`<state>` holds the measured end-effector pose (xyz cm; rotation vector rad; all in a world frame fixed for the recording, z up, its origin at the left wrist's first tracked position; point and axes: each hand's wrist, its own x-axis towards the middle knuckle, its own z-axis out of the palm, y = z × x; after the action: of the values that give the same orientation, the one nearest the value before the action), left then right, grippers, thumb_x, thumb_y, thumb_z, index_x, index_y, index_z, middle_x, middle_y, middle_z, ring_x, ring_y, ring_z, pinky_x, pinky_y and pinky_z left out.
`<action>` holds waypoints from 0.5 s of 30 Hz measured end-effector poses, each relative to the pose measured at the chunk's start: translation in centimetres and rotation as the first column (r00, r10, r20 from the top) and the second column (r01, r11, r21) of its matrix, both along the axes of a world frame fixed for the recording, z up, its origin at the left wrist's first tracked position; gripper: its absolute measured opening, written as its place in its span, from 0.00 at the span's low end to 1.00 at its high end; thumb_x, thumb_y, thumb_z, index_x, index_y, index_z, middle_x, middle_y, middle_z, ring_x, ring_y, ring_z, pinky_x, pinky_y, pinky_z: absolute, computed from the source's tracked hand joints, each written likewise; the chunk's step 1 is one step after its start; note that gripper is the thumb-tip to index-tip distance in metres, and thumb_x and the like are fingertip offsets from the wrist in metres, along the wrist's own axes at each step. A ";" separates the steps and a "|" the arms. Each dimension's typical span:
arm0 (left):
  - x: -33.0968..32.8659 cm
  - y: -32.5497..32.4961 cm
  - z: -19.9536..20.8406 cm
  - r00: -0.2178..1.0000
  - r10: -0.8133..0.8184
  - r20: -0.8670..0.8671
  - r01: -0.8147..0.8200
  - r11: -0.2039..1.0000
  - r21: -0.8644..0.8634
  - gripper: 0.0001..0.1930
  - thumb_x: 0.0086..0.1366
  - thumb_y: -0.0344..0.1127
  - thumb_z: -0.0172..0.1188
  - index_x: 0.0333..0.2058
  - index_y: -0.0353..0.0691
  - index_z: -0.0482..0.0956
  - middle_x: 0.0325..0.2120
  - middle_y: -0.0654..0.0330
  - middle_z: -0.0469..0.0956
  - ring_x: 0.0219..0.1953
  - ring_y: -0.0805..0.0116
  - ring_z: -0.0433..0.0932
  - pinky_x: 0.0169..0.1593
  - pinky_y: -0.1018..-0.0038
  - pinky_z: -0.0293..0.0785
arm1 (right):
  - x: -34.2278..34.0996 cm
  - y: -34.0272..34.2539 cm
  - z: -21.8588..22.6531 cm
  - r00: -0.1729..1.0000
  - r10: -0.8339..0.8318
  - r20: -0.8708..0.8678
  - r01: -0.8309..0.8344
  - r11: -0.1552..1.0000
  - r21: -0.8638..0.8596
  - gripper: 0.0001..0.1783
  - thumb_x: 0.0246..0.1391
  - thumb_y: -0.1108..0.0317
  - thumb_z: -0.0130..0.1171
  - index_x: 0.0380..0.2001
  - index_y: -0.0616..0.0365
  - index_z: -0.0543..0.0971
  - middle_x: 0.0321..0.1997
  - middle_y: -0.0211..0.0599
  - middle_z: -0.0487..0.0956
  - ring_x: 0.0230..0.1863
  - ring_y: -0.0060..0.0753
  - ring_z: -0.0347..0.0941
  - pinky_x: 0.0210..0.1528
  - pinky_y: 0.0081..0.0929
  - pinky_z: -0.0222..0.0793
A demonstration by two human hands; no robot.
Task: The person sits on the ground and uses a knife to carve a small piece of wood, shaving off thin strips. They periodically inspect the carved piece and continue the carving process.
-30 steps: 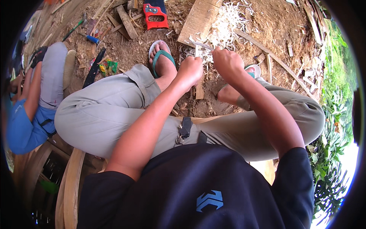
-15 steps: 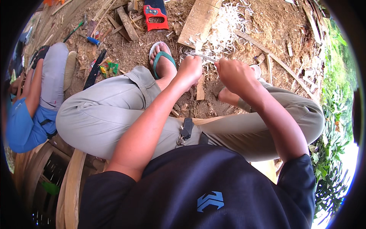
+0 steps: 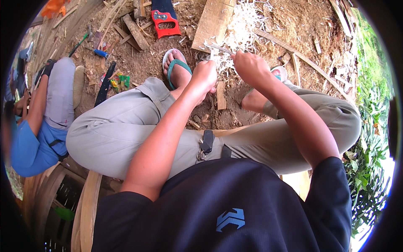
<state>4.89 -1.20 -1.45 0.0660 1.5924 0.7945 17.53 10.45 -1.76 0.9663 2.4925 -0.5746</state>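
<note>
In front of my shins, my left hand [image 3: 204, 76] is closed round a thin pale strip of wood [image 3: 212, 54], whose end points up out of the fist. My right hand [image 3: 251, 68] grips a knife by its handle, which the fingers hide. The knife's narrow blade [image 3: 222, 49] points left and crosses at the strip's far end; whether it touches the wood is too small to tell. White curled wood shavings [image 3: 241, 31] lie heaped on the ground just beyond both hands.
A wide board [image 3: 214, 25] lies beyond my hands, beside a red-handled saw [image 3: 166, 25]. A blue-handled tool [image 3: 100, 53] and a black sheath-like strip [image 3: 104, 84] are on the left. A co-worker in blue [image 3: 35, 145] sits at far left. A long batten [image 3: 306, 61] crosses the right.
My right hand and the knife have moved away from me, toward the strip's far end. My left hand keeps its hold nearly in place. The whole view has shifted slightly.
</note>
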 end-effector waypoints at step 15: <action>0.0 0.3 -0.8 0.957 -0.155 -0.245 0.143 0.987 -0.067 0.20 0.66 0.40 0.38 0.30 0.27 0.71 0.22 0.45 0.72 0.20 0.55 0.72 0.25 0.62 0.69 | 0.7 -1.8 6.3 0.974 0.167 0.151 -0.152 0.983 -0.104 0.11 0.62 0.64 0.51 0.32 0.61 0.75 0.30 0.43 0.81 0.34 0.39 0.82 0.32 0.31 0.78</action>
<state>4.89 -0.92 -2.26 0.2570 1.8197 0.6481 18.24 8.64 4.56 0.7389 2.3528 -0.5328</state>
